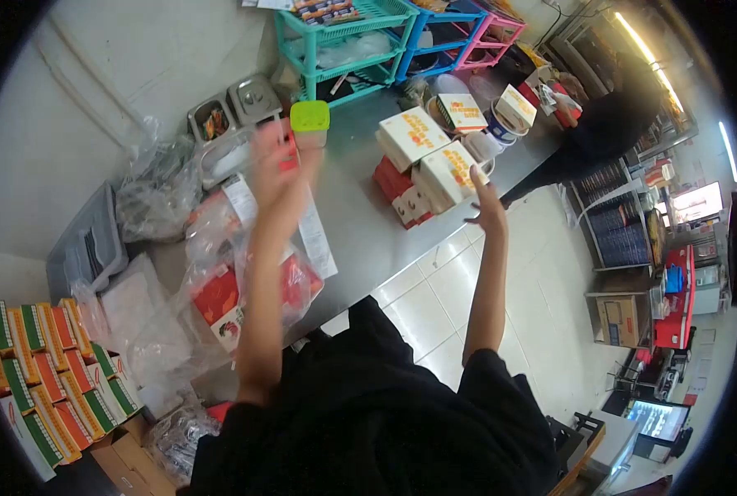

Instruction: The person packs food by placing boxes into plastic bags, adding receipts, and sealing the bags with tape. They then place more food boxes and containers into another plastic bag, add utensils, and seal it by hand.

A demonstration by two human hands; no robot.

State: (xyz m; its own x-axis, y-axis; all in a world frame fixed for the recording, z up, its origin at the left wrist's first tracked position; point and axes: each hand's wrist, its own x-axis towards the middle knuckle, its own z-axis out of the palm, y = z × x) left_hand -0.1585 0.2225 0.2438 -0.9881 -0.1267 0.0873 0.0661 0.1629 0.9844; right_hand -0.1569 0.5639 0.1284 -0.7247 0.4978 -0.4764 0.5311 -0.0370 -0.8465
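Observation:
My right hand is at the front edge of a white box with yellow print, its fingers apart. That box and another white box stand on red boxes on the steel counter. My left hand is blurred by motion, in front of a tub with a lime green lid; whether it holds anything cannot be made out. Below it lie white paper slips and red boxes in clear plastic bags.
Steel containers and a grey tray line the wall. Turquoise shelves stand at the back. Stacked cartons fill the lower left. A person in dark clothing is at the counter's far end.

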